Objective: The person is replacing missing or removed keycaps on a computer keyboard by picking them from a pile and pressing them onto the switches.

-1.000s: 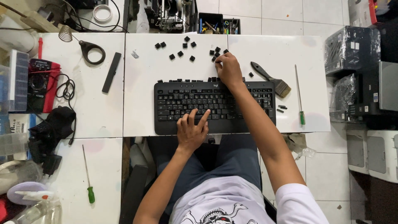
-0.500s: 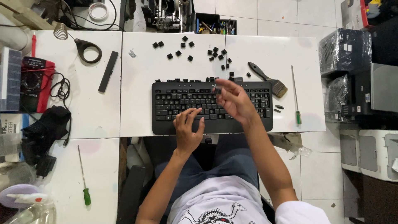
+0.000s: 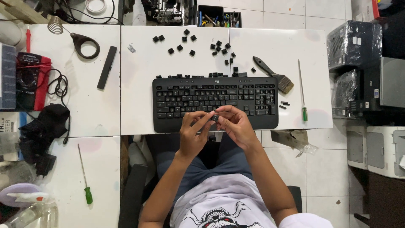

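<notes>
**A:** What's nearest to you?

**B:** My two hands, meeting over the near edge of the black keyboard. My left hand and right hand both pinch a small black keycap between their fingertips; fingers together on it, just above the keyboard's palm rest. The cap is tiny and half covered, so I can't make out its face.

**A:** Room to move?

**B:** The keyboard sits close to the near edge of the white table, with my lap below. There's bare tabletop to its left. To its right a paintbrush with a dark handle lies angled, and a thin green-handled screwdriver lies near the table's right edge.

**A:** Farther out?

**B:** Loose keycaps, small matte squares, are scattered beyond the keyboard. On the left table lie a flat black bar and a red meter with tangled leads, partly cut off by the frame.
</notes>
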